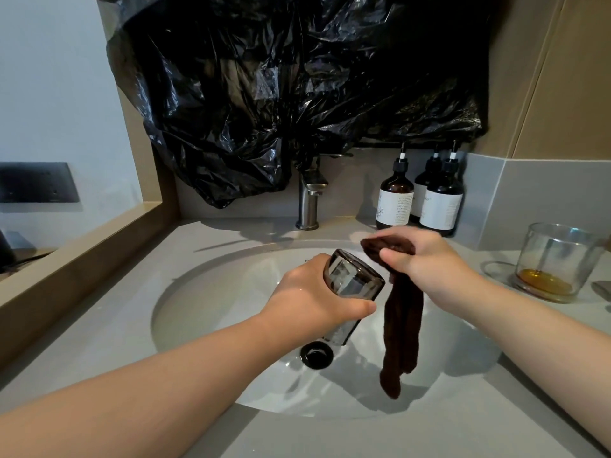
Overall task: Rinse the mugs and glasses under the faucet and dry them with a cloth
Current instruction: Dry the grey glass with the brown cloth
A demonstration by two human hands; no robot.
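Note:
Over the white sink basin (pixel 205 312), my left hand (pixel 307 299) grips a clear smoky glass (pixel 352 282), tilted with its base pointing up and to the right. My right hand (pixel 426 259) pinches a dark brown cloth (pixel 401 328) just right of the glass; most of the cloth hangs down into the basin. Its top edge is close to the glass's base. The steel faucet (pixel 309 200) stands behind the basin, and no water is visible running. A second clear glass (pixel 555 262) with amber liquid at its bottom stands on the counter at the right.
Three dark pump bottles (pixel 395 200) with white labels stand behind the sink at the right. A black plastic sheet (pixel 281 94) covers the wall above the faucet. The drain (pixel 316 354) is below the glass. A wooden ledge (pixel 82 259) borders the grey counter on the left.

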